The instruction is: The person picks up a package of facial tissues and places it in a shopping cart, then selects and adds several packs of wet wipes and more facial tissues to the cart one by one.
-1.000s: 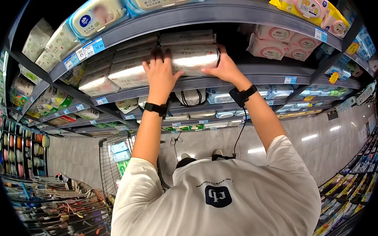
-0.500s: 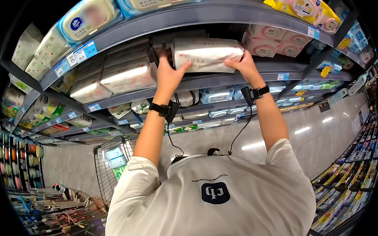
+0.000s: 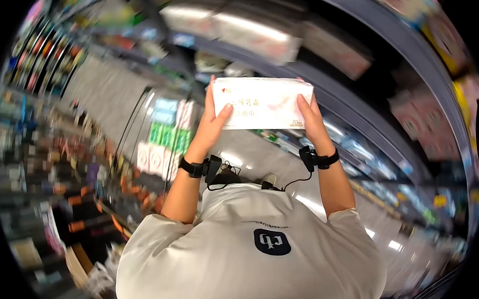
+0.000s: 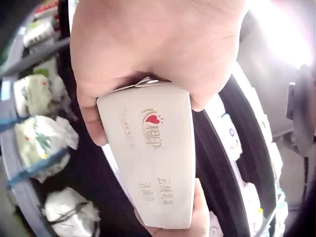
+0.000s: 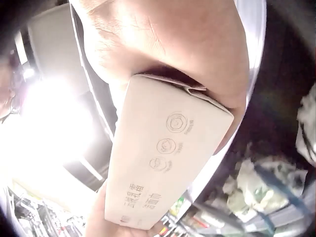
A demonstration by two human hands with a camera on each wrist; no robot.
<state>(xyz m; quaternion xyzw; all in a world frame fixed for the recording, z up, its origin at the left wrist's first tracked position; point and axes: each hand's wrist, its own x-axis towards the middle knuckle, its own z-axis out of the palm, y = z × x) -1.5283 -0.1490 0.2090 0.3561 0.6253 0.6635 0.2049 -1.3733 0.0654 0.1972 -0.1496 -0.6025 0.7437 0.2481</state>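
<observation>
A white soft pack of face tissues [image 3: 264, 103] with a small red heart is held level in front of the chest, between both hands. My left hand [image 3: 216, 121] grips its left end, thumb over the printed face and fingers behind. At the opposite end my right hand [image 3: 314, 119] holds it the same way. In the left wrist view the left hand [image 4: 158, 44] wraps the folded end of the pack [image 4: 148, 153], with the other hand's fingers at its far end. The right wrist view shows the right hand [image 5: 173, 39] clasping its end.
A wire shopping cart [image 3: 134, 122] on the left holds blue packs [image 3: 165, 109], green packs [image 3: 168, 136] and pink-and-white packs [image 3: 153, 157]. Shelving runs ahead and to the right, with more silvery tissue packs [image 3: 258, 31] and pink packs [image 3: 425, 122]. Blurred hanging goods stand at the left.
Both hands have drawn the pack off the shelf and toward the body, its printed face now up. The view has swung left toward the cart.
</observation>
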